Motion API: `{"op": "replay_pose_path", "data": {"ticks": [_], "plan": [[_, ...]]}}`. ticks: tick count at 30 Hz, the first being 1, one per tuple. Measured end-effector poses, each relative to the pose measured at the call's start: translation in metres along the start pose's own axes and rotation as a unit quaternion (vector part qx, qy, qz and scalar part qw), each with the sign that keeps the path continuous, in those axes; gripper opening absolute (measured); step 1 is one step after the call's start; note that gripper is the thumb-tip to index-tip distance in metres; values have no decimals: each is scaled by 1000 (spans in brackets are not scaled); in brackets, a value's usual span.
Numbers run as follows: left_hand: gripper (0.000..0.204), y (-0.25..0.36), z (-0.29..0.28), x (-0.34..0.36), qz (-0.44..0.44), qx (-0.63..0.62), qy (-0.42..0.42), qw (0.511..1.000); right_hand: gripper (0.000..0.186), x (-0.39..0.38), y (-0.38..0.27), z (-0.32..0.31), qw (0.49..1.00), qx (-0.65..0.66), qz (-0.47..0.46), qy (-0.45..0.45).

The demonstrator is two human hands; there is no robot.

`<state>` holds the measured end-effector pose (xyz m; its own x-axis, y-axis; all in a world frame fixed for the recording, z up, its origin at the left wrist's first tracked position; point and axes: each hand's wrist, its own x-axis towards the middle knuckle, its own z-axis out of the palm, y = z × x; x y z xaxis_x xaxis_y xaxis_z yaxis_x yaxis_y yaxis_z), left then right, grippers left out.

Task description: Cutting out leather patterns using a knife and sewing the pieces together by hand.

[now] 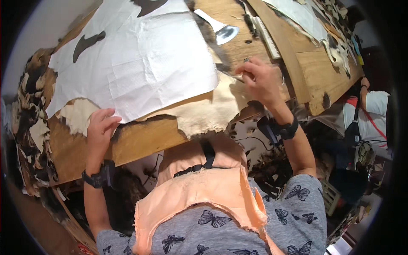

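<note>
A large white sheet [170, 55] lies over a pale hide [208, 110] whose ragged lower edge hangs past the bench's front edge. My left hand [102, 125] is at the sheet's lower corner, with its bent fingers closed on the edge. At the right, my right hand [260, 80] is over the hide's upper right part, its fingers pinched together. A small dark tip shows at those fingers, too little of it to name. Beyond that hand rests a knife with a broad rounded blade [227, 34] and a pale handle. A dark curved piece [87, 46] sits on the sheet.
Another dark curved piece [148, 6] is at the sheet's far edge. A long wooden board [287, 55] crosses the wooden bench [140, 142] at the right. Fur and hide scraps [36, 110] crowd the left edge. Another person's sleeve [376, 110] shows at the far right.
</note>
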<state>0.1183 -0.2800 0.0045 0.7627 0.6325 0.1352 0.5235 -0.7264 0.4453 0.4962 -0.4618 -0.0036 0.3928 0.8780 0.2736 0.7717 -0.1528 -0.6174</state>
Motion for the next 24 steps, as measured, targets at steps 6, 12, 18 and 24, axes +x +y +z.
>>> {"op": "replay_pose_path", "data": {"ticks": [6, 12, 18, 24], "plan": [[14, 1, 4, -4, -82, -40, -1, 996, 17, -2, 10, 24, 999, -11, -7, -45], [13, 9, -1, 3, -103, -55, -10, 993, 14, 4, 14, 39, 1000, -3, -21, -6], [12, 20, -5, 8, -120, -41, -32, 991, 14, 14, 18, 38, 999, -19, 28, -24], [11, 10, -7, 1, -99, -35, -28, 994, 13, 15, 14, 39, 999, -14, 14, -25]]}}
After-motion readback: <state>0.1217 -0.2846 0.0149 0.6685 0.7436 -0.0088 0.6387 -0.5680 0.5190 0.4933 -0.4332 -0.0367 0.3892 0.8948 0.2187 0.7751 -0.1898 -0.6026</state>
